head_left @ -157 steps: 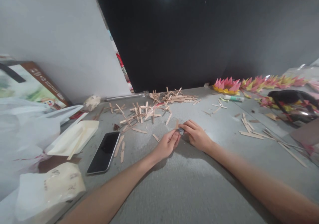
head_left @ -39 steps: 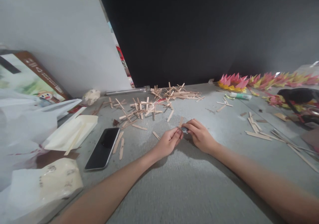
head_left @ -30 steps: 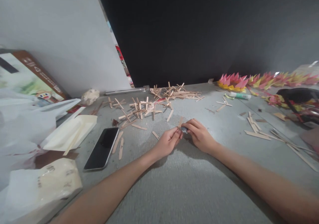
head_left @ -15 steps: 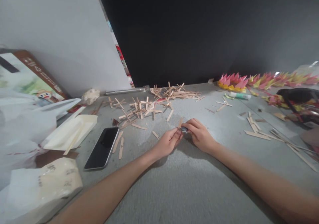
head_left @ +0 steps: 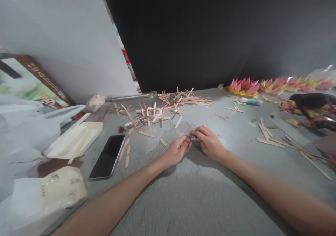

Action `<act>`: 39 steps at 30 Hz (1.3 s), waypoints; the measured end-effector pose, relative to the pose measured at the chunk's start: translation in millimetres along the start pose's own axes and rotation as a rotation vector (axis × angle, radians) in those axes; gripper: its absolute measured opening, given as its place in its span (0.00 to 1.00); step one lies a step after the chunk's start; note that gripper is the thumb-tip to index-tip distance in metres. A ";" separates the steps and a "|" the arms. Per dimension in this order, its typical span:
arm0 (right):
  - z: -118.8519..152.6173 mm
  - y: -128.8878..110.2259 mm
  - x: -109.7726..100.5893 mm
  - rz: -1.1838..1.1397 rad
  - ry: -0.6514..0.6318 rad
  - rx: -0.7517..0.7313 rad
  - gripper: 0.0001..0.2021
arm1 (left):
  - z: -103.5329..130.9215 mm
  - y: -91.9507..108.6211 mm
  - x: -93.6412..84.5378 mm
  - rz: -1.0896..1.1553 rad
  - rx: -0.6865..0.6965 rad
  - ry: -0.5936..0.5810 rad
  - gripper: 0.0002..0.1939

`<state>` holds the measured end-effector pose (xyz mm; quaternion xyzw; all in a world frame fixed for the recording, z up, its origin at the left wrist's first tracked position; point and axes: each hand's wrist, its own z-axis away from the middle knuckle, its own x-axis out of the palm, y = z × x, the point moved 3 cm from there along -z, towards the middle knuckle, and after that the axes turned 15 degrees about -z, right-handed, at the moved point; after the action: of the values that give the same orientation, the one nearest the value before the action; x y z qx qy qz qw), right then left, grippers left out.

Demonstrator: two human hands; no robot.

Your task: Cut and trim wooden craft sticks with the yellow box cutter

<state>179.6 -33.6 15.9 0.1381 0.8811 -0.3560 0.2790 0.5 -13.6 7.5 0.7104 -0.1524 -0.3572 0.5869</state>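
Pinched in my left hand is a wooden craft stick, its upper end poking up past the fingertips. My right hand is closed on a small dark grey object held against the stick; its kind is too small to make out. The two hands meet just above the grey table, and the lower part of the stick is hidden by fingers. Beyond them lies a heap of craft sticks, some joined in crossed shapes.
To the left are a phone, a cream paper tray, a tissue pack and a white plastic bag. Loose sticks, a glue tube and pink and yellow folded paper pieces lie to the right.
Both hands keep their grip on the stick and the grey object, with only a very slight shift at the fingertips. The view has moved a little.
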 end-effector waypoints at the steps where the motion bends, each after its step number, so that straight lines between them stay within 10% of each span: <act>1: -0.2 0.0 0.0 -0.002 0.001 0.001 0.17 | -0.2 -0.5 0.4 0.005 -0.003 0.001 0.29; 39: -4.3 0.9 5.7 0.042 -0.014 0.005 0.16 | -0.6 5.0 3.1 0.089 -0.023 0.016 0.30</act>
<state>173.7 -29.8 14.6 0.1549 0.8751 -0.3532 0.2924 4.1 -16.4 11.2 0.6990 -0.1753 -0.3267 0.6115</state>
